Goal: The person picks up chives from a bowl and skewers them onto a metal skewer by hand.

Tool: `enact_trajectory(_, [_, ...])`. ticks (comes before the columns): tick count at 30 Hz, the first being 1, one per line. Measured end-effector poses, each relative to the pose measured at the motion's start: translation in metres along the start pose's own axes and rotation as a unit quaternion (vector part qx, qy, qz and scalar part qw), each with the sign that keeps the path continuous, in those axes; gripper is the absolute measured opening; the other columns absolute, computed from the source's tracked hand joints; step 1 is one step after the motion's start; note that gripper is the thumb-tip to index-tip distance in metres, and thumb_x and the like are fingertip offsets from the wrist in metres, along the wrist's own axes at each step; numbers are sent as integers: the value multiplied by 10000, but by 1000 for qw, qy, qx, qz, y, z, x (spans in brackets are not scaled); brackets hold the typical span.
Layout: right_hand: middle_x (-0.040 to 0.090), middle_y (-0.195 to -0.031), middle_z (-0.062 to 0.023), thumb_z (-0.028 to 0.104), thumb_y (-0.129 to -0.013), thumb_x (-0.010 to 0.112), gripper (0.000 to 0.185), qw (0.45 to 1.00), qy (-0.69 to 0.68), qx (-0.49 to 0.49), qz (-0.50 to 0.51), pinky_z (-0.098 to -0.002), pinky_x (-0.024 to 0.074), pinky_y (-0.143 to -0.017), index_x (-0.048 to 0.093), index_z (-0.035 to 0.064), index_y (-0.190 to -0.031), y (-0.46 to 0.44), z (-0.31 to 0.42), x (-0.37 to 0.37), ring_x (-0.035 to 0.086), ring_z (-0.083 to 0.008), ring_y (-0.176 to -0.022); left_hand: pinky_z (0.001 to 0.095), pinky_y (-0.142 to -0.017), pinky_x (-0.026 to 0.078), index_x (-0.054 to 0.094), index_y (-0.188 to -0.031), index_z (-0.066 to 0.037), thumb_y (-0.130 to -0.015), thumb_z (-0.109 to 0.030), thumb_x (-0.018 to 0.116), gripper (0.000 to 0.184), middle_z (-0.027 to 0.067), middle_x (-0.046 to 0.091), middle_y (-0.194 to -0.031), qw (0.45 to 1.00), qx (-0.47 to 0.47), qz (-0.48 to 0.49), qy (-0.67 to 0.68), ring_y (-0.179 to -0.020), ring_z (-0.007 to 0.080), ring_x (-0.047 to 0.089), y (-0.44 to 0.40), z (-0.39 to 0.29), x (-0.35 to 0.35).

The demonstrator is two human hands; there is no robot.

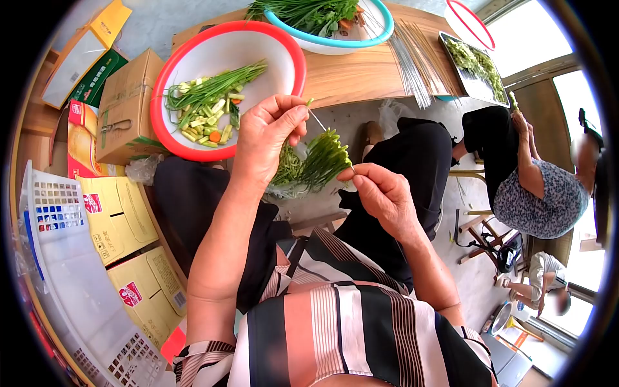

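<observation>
A thin metal skewer (317,120) slants between my hands, with a row of green chive-like stems (327,158) threaded on its lower part. My right hand (385,198) pinches the skewer's near end between thumb and forefinger. At the far tip, my left hand (269,132) is closed, a short green stem (310,102) showing between its fingers. Beneath the hands, more greens (289,169) lie in a clear plastic bag. Beyond my left hand, a red-rimmed basin (271,45) holds long green stalks, cut stem pieces and some orange slices.
A wooden table (348,80) carries a blue-rimmed basin (387,29) of greens, loose skewers (419,61) and a metal tray (500,97) of filled skewers. Cardboard boxes (126,106) and a white plastic crate (84,277) stand at left. Two people (541,197) sit at right.
</observation>
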State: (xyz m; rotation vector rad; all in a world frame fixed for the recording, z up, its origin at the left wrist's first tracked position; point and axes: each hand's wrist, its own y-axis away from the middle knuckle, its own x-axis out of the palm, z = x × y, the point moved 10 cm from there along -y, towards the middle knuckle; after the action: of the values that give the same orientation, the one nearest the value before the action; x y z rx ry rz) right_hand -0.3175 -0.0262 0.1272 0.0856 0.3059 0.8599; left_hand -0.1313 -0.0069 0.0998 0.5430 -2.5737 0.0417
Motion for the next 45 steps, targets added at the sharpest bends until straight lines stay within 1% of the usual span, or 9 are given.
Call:
enact_trajectory(12, [393,-553,59,133,-967,510,207,1000,-15,11,-3,-210,268,-467,661,5,-1025,0,-5,-1,320,-16,-527,190,-574,423,637,-1008,0,-898,-80,636,136,37,648,-859,999,19,-14,-30,-693,64,565,3,-6,1])
enact_trajectory(18, [385,-547,66,137,-968,509,208,1000,-21,6,-4,-211,256,-459,661,6,-1022,-1,-5,-1,316,-14,-517,180,-578,421,643,-1000,5,-898,-61,626,123,52,666,-873,995,62,-20,-74,-685,58,565,5,-17,4])
enact_trajectory(20, [383,-546,68,137,-968,509,207,999,-30,10,-3,-211,254,-457,661,6,-1020,-1,-6,0,314,-14,-514,175,-593,430,642,-993,14,-894,-38,618,115,63,676,-882,988,101,-29,-116,-677,56,560,7,-27,7])
enact_trajectory(26, [380,-545,73,142,-967,508,210,999,-36,15,-8,-208,247,-457,662,11,-1021,0,-9,1,313,-10,-515,182,-631,460,628,-994,30,-886,8,610,111,71,680,-890,974,145,-49,-165,-680,49,548,10,-34,9])
enact_trajectory(35, [373,-542,86,142,-968,504,209,998,-56,0,-14,-202,235,-453,666,20,-1020,-1,-6,4,303,-1,-506,193,-640,466,617,-1020,17,-892,10,610,128,83,690,-913,966,174,-43,-185,-771,63,604,10,-34,9])
enact_trajectory(40, [348,-549,113,151,-978,495,216,993,-117,21,0,-190,203,-452,655,17,-1032,-1,-9,11,279,17,-503,199,-648,466,611,-1037,12,-897,12,604,140,76,691,-917,963,186,-42,-190,-777,63,604,12,-37,10])
enact_trajectory(45, [342,-557,122,158,-983,491,220,991,-132,24,6,-187,193,-452,650,17,-1040,-1,-9,13,270,20,-505,197,-650,462,605,-1055,8,-902,13,597,154,72,690,-918,958,207,-41,-195,-783,63,607,13,-39,10])
